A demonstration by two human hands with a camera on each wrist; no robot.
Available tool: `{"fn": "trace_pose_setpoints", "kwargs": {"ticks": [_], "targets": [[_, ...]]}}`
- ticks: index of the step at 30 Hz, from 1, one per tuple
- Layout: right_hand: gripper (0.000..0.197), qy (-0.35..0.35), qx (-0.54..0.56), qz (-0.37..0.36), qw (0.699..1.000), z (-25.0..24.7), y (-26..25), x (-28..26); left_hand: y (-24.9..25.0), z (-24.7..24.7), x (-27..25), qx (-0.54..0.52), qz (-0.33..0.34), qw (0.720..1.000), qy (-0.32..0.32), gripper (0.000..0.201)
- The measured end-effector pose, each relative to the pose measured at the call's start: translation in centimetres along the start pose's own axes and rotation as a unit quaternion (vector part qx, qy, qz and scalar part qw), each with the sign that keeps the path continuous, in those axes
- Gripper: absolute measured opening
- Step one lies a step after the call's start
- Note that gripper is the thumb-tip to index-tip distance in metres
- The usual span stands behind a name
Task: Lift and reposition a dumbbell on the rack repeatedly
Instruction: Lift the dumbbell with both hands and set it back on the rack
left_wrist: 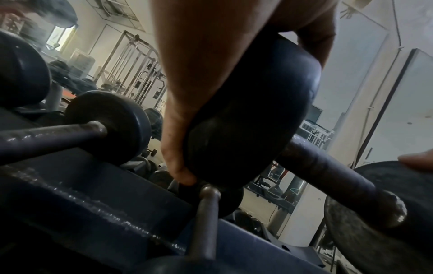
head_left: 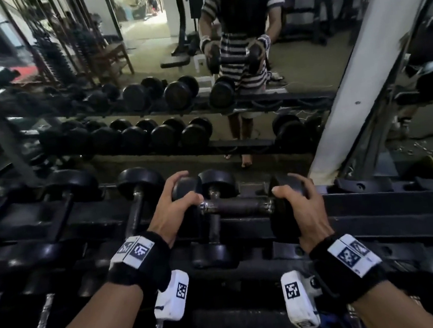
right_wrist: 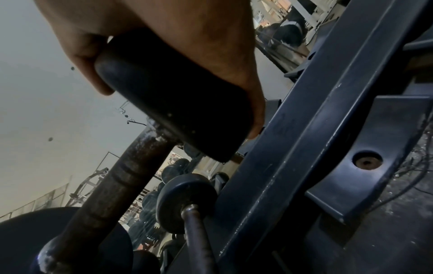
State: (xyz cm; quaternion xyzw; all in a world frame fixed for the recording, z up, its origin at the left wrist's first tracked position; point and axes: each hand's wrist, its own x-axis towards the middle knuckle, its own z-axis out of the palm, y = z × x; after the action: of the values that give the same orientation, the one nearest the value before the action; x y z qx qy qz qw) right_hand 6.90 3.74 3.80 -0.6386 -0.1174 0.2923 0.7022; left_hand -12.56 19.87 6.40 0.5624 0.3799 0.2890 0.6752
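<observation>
A black dumbbell (head_left: pixel 236 206) with a worn metal handle lies sideways above the black rack (head_left: pixel 388 200). My left hand (head_left: pixel 178 202) grips its left head, fingers curled over the top and thumb at the inner edge. My right hand (head_left: pixel 300 203) grips the right head the same way. In the left wrist view the thumb presses the rim of the left head (left_wrist: pixel 253 115), and the handle (left_wrist: pixel 328 165) runs off to the right. In the right wrist view the fingers wrap the right head (right_wrist: pixel 173 100) beside the rack rail (right_wrist: pixel 304 118). The dumbbell appears lifted, crossing over another dumbbell (head_left: pixel 216 211).
Several more dumbbells (head_left: pixel 138 189) lie front to back on the rack to the left. A wall mirror (head_left: pixel 147 64) behind reflects lower rack tiers and a person in a striped shirt. A white pillar (head_left: pixel 357 97) stands at the right. Empty saddles (head_left: pixel 365 186) sit to the right.
</observation>
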Motion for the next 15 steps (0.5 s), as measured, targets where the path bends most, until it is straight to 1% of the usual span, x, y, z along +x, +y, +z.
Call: {"fn": "trace_pose_setpoints", "kwargs": {"ticks": [3, 7, 9, 12, 13, 15], "targets": [[0.049, -0.003, 0.002, 0.022, 1.0, 0.2, 0.9, 1.0, -0.8, 0.0, 0.6, -0.01, -0.016, 1.0, 0.004, 0.058], [0.049, -0.008, -0.002, 0.045, 0.999, 0.7, 2.2, 2.2, -2.1, -0.5, 1.7, -0.011, -0.039, 0.999, 0.007, 0.052], [0.042, -0.014, 0.001, 0.059, 0.998, 1.3, 2.5, 2.6, -2.5, -0.9, 2.2, -0.015, -0.051, 0.998, 0.019, 0.053], [0.031, -0.01, -0.003, 0.066, 0.998, 2.9, 3.7, 3.2, -3.3, -2.1, 3.4, -0.014, -0.07, 0.997, 0.02, 0.057], [0.031, -0.004, -0.01, 0.068, 0.998, 3.4, 4.1, 3.3, -3.6, -2.4, 3.9, -0.014, -0.077, 0.997, 0.024, 0.057], [0.041, 0.011, -0.017, 0.075, 0.997, 4.5, 5.0, 3.9, -4.2, -3.4, 5.0, -0.02, -0.089, 0.995, 0.037, 0.057]]}}
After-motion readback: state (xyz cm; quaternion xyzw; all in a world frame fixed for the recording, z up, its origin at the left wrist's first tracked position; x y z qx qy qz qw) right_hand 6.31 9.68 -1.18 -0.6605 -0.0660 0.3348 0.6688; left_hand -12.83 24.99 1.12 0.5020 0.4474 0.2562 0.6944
